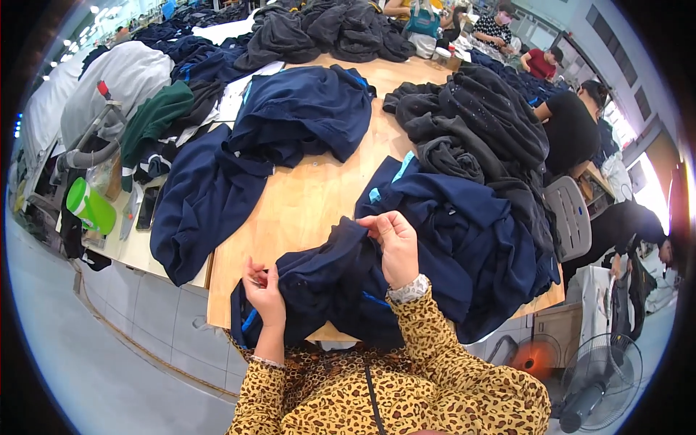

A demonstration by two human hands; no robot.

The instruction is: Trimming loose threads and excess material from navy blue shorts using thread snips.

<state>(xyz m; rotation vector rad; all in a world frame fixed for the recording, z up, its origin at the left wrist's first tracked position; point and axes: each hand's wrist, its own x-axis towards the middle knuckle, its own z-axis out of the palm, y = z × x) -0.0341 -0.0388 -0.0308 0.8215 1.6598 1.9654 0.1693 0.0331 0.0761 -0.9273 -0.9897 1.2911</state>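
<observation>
Garment, dk navy w/ bright-blue trim, lies bunched at the near edge of the wood table, right in front of the person in the leopard-print top. From where I'm standing: R hand has thumb + fingers pinched on the garment's upper edge, so gripping cloth there. L hand is at the garment's L end, palm up-ish, fingers curled; smth small & shiny near its fingertips, too small to ID. Can't tell if L grip is closed on it or on cloth.

Surroundings: navy pile w/ lt-blue bits just R of the R hand, bunched up to the table's R side. Dk grey pile behind it, touching. Another navy heap toward the far side, L of ctr; a navy piece next to it hangs over the table's L part. More dk grey cloth at the far end.

L side table: bright green cup, tilted in view; dk phone to its R; dk green cloth farther back. R side: grey chair back by the piles, floor fan lower R. Co-worker in black beyond the grey pile, others farther back.
</observation>
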